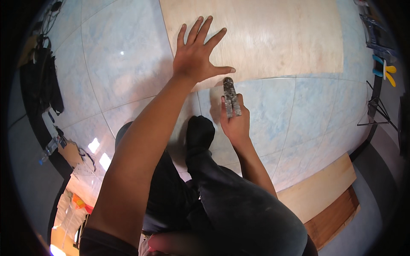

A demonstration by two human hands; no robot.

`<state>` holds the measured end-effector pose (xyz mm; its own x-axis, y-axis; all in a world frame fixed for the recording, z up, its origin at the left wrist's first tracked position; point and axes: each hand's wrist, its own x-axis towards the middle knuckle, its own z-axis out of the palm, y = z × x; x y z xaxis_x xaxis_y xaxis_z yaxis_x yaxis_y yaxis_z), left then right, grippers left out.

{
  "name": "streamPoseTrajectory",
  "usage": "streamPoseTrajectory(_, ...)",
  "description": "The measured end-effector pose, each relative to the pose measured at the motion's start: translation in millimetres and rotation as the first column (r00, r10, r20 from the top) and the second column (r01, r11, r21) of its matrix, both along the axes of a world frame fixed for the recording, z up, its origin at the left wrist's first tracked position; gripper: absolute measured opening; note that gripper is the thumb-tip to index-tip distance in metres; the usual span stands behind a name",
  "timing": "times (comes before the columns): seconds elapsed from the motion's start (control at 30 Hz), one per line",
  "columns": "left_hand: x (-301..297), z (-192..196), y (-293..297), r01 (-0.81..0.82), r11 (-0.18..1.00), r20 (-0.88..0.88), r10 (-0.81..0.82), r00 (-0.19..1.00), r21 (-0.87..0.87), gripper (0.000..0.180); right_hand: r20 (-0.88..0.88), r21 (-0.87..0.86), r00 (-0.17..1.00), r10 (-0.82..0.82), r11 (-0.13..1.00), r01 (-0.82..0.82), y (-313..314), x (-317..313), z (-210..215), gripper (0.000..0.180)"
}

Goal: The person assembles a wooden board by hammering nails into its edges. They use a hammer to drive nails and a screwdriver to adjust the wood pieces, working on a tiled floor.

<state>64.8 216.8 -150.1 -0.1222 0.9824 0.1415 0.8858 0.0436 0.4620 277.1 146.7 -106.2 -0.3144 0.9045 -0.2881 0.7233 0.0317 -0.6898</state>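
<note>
My left hand lies palm down with its fingers spread on a pale plywood sheet, close to the sheet's near left corner. Just beyond the sheet's near edge, my right hand is closed around a mottled grey-and-black tool. Its rounded head points at the sheet, and its two narrow legs lie side by side over my palm. I cannot make out its exact kind. The tool's head is near my left thumb, with a small gap between them.
Pale blue tiled floor surrounds the sheet. My sock-covered foot is near my right hand. Wooden boards lie at the lower right. A black tripod and yellow-and-blue handled tools are at the right; a black bag sits left.
</note>
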Motion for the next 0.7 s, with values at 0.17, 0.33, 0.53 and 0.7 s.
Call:
streamPoseTrajectory(0.17,-4,1,0,-0.016,0.999,-0.05,0.015,0.999,-0.031,0.112,-0.183,0.306,0.982,-0.047,0.947,0.102,5,13,-2,0.019)
streamPoseTrajectory(0.33,-2,7,1,0.035,0.998,-0.026,-0.037,0.999,-0.046,0.118,-0.089,0.208,0.943,-0.321,0.92,0.333,2,61,-6,0.018)
streamPoseTrajectory(0.53,4,23,-20,0.335,0.936,0.036,-0.333,0.942,-0.108,0.114,0.204,0.4,0.853,-0.48,0.836,0.375,-4,108,-39,0.03)
streamPoseTrajectory(0.7,11,23,-33,0.334,0.934,0.059,-0.329,0.942,-0.129,0.096,0.243,0.244,0.803,-0.544,0.836,0.492,-14,119,-38,0.035)
